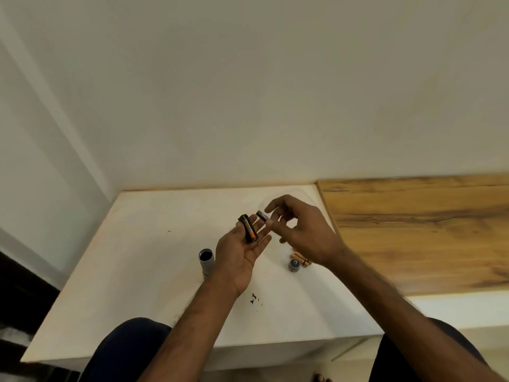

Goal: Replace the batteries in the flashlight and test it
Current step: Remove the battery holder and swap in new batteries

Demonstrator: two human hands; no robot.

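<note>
Knees at the table's near edge, my two hands working a battery holder above it.

Left hand [242,245] lies palm up and spread, the black battery holder [249,229] with an orange-banded cell resting loose across its fingers; right hand [298,227] pinches a grey battery [263,215] between its fingertips, just beside the holder's far end. Flashlight body [206,262] stands upright on the table [154,238], mouth open and empty, with the end cap [294,264] and some tan batteries [300,259] well apart to its right. To do this step well, I judge I should curl the left fingers to steady the holder, check polarity marks, then press the cell in spring end first.
</note>
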